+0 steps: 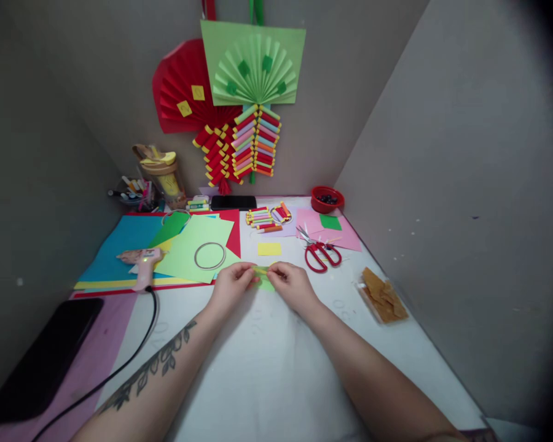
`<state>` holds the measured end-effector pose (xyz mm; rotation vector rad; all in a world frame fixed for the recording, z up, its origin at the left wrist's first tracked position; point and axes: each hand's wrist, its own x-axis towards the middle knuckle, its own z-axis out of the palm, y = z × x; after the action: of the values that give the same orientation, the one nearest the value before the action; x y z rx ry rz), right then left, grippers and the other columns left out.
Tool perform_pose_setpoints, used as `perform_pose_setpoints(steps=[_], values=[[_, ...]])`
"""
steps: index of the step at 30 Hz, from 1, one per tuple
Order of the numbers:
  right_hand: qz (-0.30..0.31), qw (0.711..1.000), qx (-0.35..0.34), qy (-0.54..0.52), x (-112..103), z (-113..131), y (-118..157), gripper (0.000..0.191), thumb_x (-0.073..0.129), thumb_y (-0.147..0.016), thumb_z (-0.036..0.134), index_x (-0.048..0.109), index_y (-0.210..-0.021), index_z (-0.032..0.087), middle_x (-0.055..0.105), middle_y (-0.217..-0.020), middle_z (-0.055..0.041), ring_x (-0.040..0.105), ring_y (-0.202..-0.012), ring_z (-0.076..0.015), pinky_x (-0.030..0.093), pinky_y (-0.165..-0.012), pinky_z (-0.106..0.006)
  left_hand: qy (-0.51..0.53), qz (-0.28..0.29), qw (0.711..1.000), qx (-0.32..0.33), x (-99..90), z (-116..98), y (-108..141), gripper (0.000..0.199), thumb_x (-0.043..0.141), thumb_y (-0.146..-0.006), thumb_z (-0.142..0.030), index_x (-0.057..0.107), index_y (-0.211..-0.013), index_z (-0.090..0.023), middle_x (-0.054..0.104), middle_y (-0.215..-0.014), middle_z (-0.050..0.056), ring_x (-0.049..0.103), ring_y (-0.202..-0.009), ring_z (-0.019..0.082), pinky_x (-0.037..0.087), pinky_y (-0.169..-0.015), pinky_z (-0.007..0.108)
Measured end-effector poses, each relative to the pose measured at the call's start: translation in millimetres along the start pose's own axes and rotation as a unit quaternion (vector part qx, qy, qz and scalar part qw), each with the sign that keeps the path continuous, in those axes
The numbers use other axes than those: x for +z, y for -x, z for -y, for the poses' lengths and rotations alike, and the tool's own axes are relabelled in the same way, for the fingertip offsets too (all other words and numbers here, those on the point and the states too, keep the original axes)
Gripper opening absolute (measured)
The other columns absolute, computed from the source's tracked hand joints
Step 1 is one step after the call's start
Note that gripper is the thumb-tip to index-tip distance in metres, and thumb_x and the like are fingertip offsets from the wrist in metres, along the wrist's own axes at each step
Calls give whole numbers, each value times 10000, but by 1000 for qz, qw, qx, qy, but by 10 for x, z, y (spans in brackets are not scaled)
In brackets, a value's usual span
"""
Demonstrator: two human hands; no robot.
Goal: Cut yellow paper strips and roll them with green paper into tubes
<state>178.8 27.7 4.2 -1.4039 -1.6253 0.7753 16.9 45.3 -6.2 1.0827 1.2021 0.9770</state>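
Both hands meet over the middle of the white tabletop. My left hand pinches one end of a small light-green piece of paper. At its other end, the fingers of my right hand are closed on the same paper. A yellow strip shows along its upper edge between the fingertips; how it is folded I cannot make out. Just beyond the hands lies a small yellow paper rectangle. Red-handled scissors rest to the right with their blades partly spread.
A pink glue gun with a black cord lies left on coloured paper sheets, near a metal ring. Paper rolls and a red bowl are at the back. A box of brown pieces sits right. Paper fans hang on the wall.
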Motion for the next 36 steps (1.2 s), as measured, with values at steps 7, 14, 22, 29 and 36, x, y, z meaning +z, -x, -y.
perform_pose_setpoints(steps=[7,14,22,29,36], values=[[0,997,-50,63,-2,12,-10,122,522,-775,170,631,-724,192,646,-726,-15,579,-698,-146,419,-635,-239,-5,21,1000,9,-26,72,-34,246,621,-724,-322,662,-886,-141,708,-786,52,661,-745,150,507,-689,248],[-2,995,-61,77,3,6,-22,126,521,-779,157,626,-720,192,639,-714,-10,575,-687,-140,412,-629,-234,-22,25,999,13,-35,96,-41,237,593,-745,-291,671,-913,-143,714,-796,58,663,-750,152,512,-698,255],[-3,994,-70,88,7,-8,-28,128,519,-774,154,631,-726,193,640,-713,-11,572,-680,-141,411,-634,-235,-34,26,999,18,-35,103,-41,248,587,-753,-312,675,-900,-134,712,-774,65,663,-735,158,519,-693,263],[2,994,-58,93,9,0,-40,136,504,-780,175,629,-731,198,641,-718,-18,569,-683,-151,410,-642,-247,-39,22,999,20,-33,78,-17,263,602,-744,-355,684,-876,-142,711,-762,59,656,-719,155,510,-673,253],[2,994,-58,90,5,-2,-42,136,508,-776,179,635,-729,195,644,-716,-18,575,-684,-148,417,-647,-249,-48,29,998,29,-43,88,-14,286,603,-747,-396,689,-859,-148,711,-764,59,659,-727,162,510,-686,260]])
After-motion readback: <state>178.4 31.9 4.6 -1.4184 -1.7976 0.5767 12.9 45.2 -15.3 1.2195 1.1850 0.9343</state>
